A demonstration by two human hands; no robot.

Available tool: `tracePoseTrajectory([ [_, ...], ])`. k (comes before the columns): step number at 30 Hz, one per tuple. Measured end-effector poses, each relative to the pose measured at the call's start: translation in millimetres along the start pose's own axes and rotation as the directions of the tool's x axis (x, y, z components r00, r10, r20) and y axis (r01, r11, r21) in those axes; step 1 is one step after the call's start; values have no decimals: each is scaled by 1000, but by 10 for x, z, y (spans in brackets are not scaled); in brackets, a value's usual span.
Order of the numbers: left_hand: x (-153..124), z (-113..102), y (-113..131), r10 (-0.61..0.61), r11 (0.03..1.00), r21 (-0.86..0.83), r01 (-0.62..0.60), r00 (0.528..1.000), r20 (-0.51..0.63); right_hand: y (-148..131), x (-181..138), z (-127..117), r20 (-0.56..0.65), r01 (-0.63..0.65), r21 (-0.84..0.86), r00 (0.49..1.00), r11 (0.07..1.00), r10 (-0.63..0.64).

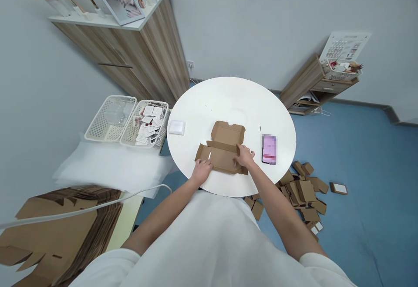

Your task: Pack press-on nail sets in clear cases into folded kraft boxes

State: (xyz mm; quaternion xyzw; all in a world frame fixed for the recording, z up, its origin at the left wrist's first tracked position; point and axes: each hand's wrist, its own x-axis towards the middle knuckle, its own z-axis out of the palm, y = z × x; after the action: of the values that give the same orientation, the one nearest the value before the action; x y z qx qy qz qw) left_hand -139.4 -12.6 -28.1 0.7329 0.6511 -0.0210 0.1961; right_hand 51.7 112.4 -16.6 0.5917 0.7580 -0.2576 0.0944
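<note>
A brown cardboard mailer box, partly unfolded, lies on the round white table in front of me. Its lid panel, notched at the far edge, points away from me, and the near panel carries small white marks. My left hand has its fingers curled on the box's near left corner. At the right side, my right hand grips the side flap by the fold, thumb and fingers bent around the cardboard. The exact finger contact under the edges is hidden.
A phone lies right of the box, and a small white packet sits at the table's left. Plastic baskets, white foam sheets and stacked flat cardboard are on the left. Folded boxes pile on the floor at right.
</note>
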Motion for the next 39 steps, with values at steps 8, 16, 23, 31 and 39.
tracePoseTrajectory([
  [8,35,8,64,-37,999,39,36,999,32,-85,-115,95,6,52,-107,999,993,-52],
  [16,44,9,126,-99,995,-19,100,993,56,-146,-229,189,-111,24,-276,992,961,-57],
  [23,71,-5,140,-122,992,-13,123,991,64,-113,-243,230,-27,212,-341,971,916,-236],
  [31,15,6,123,-92,996,-13,91,996,-18,-102,-247,381,-23,267,-356,956,896,-294],
  [39,-229,104,-264,-556,755,-500,424,818,-146,-110,-227,476,-87,276,-274,947,921,-309],
])
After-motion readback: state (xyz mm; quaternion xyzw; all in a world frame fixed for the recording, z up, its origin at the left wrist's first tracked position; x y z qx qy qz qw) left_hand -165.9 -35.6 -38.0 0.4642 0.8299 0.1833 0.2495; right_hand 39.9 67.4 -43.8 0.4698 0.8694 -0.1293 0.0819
